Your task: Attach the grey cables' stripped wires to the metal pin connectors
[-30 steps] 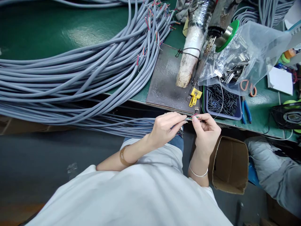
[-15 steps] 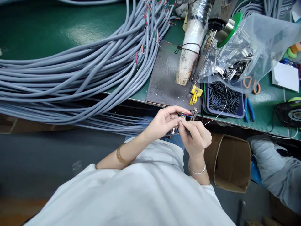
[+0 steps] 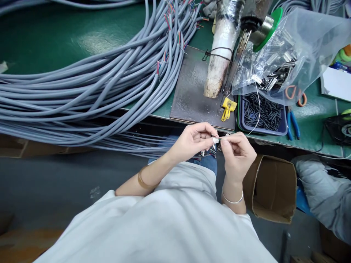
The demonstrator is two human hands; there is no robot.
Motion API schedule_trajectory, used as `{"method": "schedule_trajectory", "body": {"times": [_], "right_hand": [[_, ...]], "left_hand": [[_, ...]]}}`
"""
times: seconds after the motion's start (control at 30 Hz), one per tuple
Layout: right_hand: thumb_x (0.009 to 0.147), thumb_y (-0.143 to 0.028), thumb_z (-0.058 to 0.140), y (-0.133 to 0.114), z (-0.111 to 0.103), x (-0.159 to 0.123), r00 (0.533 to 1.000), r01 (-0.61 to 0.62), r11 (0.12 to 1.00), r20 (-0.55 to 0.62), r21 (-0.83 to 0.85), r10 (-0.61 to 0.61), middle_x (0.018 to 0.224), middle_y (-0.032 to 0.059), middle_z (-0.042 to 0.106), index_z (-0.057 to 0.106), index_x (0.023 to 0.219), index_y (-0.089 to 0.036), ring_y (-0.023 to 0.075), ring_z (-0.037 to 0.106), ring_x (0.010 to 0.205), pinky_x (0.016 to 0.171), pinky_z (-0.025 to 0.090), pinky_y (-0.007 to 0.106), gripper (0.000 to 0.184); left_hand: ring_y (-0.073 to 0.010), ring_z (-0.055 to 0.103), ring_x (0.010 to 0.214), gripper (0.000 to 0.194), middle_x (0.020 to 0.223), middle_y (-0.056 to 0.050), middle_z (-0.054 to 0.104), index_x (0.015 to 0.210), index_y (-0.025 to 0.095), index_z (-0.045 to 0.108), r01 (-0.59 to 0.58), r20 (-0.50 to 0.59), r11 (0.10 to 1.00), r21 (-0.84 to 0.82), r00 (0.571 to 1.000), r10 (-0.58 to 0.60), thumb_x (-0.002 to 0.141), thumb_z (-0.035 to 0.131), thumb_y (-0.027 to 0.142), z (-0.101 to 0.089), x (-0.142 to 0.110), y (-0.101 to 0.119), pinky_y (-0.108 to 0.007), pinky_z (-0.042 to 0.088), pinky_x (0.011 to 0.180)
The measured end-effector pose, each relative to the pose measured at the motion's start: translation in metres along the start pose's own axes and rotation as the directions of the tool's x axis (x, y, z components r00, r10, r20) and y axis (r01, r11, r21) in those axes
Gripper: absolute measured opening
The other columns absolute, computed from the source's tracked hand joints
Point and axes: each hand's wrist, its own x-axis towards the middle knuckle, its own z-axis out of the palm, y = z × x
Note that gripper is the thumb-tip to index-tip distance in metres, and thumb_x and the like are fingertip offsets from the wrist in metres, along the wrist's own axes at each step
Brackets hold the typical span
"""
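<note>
Just in front of the bench edge, my left hand (image 3: 196, 138) is closed in a pinch. A small white piece (image 3: 215, 140) shows at its thumb tip. My right hand (image 3: 238, 149) pinches too, its fingertips almost meeting the left ones. A thin dark wire (image 3: 220, 138) spans the small gap between them. Most of what the fingers hold is hidden. From the spool side, a fine solder wire (image 3: 259, 109) runs down behind my right hand. Below the hands, several wired connectors (image 3: 204, 153) lie by my lap.
Grey cables (image 3: 109, 87) with stripped coloured ends cover the bench's left. A dark board (image 3: 189, 95) carries a yellow clip (image 3: 228, 109) below a soldering iron (image 3: 238, 60). Rightward are a tray of black sleeves (image 3: 285, 128), blue-handled pliers (image 3: 293, 124), a connector bag (image 3: 309, 44) and a carton (image 3: 274, 186).
My right hand has moved slightly right and turned. The red and blue wires and metal connector seen between the hands are now mostly hidden. My left hand stays nearly in place.
</note>
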Motion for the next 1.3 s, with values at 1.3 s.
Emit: {"method": "schedule_trajectory", "body": {"times": [1.3], "right_hand": [[0.091, -0.018, 0.065, 0.029, 0.004, 0.026, 0.958, 0.288, 0.946, 0.046, -0.148, -0.284, 0.104, 0.0043, 0.078, 0.060, 0.091, -0.023, 0.0185, 0.076, 0.097, 0.082, 0.065, 0.035, 0.008]], "left_hand": [[-0.0007, 0.045, 0.040, 0.024, 0.074, 0.003, 0.062, 0.076, 0.017, 0.055, -0.135, -0.276, 0.991, 0.022, 0.951, 0.136, 0.079, 0.077, 0.025, 0.002, 0.024, 0.001, -0.014, 0.034, 0.035]]}}
